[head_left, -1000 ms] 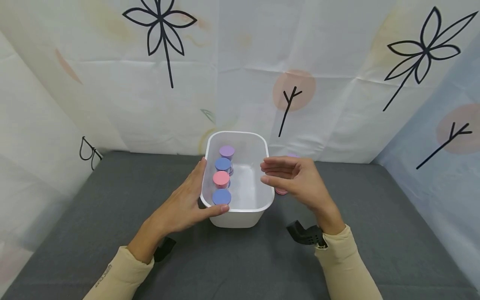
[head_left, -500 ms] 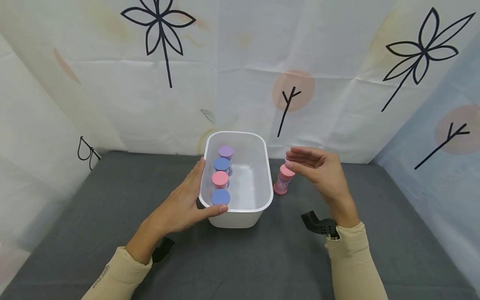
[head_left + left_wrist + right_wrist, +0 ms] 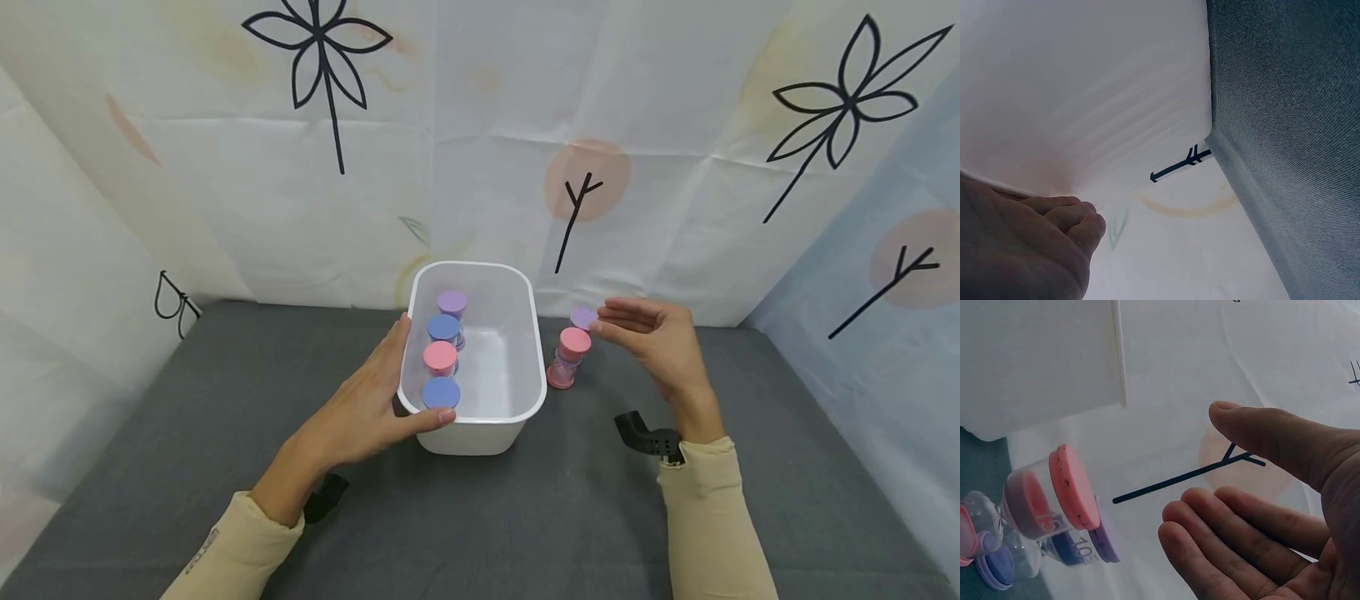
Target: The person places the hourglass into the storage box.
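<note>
A white plastic bin (image 3: 480,437) stands on the table, with several sand timers in a row along its left side. Their visible caps are purple (image 3: 452,302), blue (image 3: 442,328), pink (image 3: 440,358) and blue (image 3: 441,392). My left hand (image 3: 367,408) holds the bin's left side, thumb over the front rim and fingers along the outer wall. Right of the bin stand a pink sand timer (image 3: 567,358) marked 15 and, behind it, a purple-capped sand timer (image 3: 1105,537) marked 10. Beside them my right hand (image 3: 652,342) holds nothing, its thumb and fingers apart.
A dark grey cloth (image 3: 480,533) covers the table. White patterned fabric (image 3: 495,200) hangs close behind the bin, and more fabric panels rise at the left and right edges.
My right hand has moved right, from over the bin's right rim to beyond the two sand timers outside, uncovering them. My left hand and the bin stay in place.
</note>
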Tool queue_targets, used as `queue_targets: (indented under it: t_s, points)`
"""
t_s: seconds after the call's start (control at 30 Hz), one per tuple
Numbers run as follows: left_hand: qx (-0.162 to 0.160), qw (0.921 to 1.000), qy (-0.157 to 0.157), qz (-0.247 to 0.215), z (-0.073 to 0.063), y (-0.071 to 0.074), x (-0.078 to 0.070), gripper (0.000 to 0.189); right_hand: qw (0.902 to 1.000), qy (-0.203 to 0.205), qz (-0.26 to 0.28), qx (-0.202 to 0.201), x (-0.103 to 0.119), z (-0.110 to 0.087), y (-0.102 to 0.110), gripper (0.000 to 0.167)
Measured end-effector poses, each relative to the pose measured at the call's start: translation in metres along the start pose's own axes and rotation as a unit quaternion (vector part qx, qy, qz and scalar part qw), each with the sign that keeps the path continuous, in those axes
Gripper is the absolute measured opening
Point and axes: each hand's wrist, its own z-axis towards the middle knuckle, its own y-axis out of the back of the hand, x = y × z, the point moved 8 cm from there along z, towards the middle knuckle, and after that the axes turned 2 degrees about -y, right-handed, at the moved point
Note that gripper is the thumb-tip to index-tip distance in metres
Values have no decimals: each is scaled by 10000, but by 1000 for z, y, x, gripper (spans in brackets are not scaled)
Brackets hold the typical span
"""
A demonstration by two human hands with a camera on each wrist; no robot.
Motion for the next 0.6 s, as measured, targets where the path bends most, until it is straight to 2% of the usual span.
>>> queue_targets:
  t_s: [0.2,0.37,0.6]
  points:
    - [19,10000,17,10,0,0,0,120,9976,-399,-549,101,-12,1,6,51]
    - [55,10000,67,40,0,-1,1,120,9907,-759,-1045,429,-23,3,3,56]
    - [7,10000,19,61,0,0,1,120,9818,-965,-1502,641,-36,6,-6,59]
